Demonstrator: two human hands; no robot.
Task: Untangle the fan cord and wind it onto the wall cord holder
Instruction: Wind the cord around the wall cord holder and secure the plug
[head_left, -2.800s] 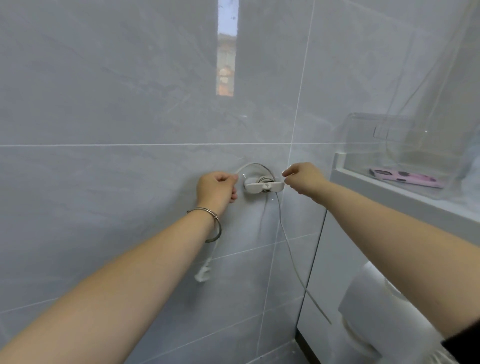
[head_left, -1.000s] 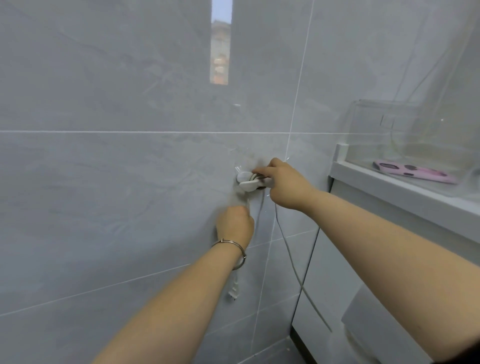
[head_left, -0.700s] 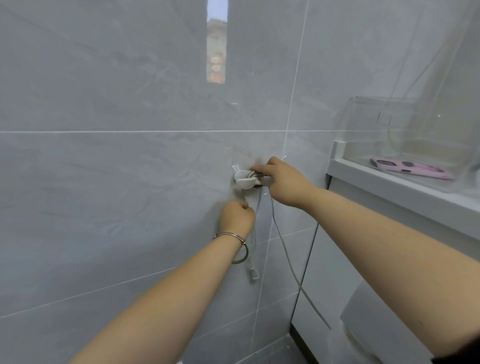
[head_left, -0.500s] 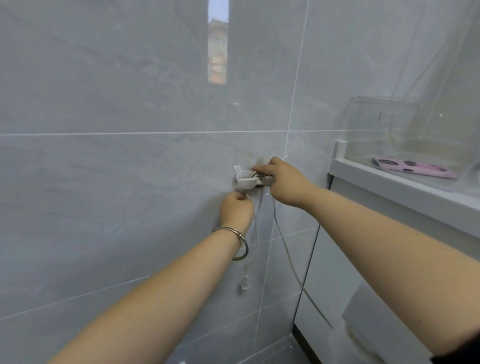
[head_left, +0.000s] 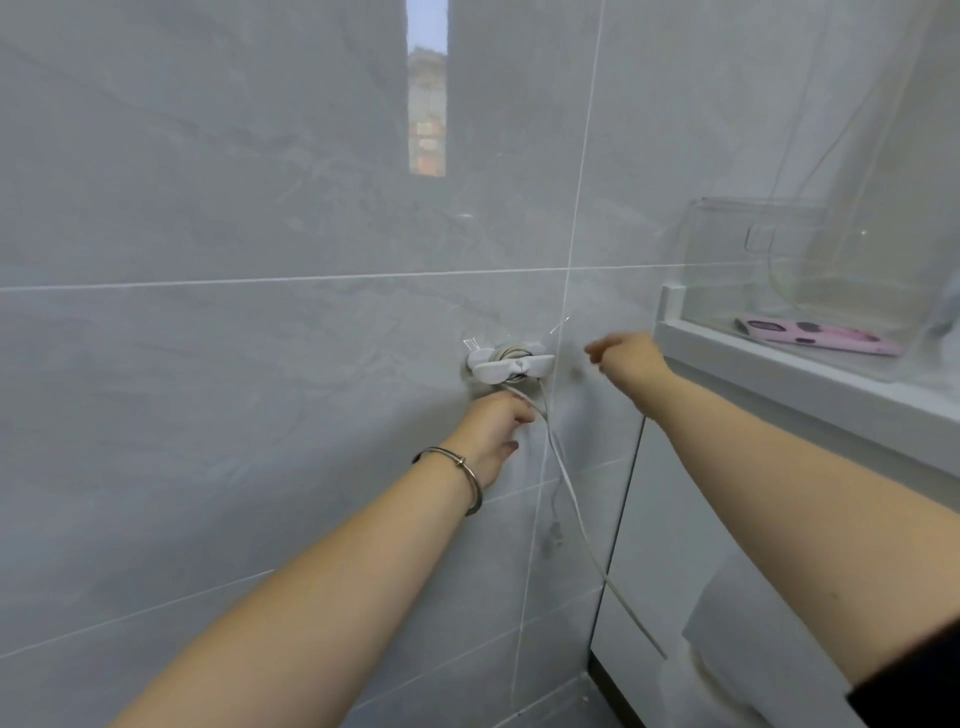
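I see the thin white fan cord (head_left: 572, 500) wound on the white plastic wall cord holder (head_left: 511, 365), its tail hanging below, where my left hand (head_left: 492, 434), fingers loosely spread, touches it, while my blurred right hand (head_left: 625, 357), relaxed, holds nothing just right of the holder.

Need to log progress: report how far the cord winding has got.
Done: the cord has several turns on the wall cord holder. In hand: the left hand is at the cord just below; the right hand is off it. Left: a long stretch and the plug end hang loose.
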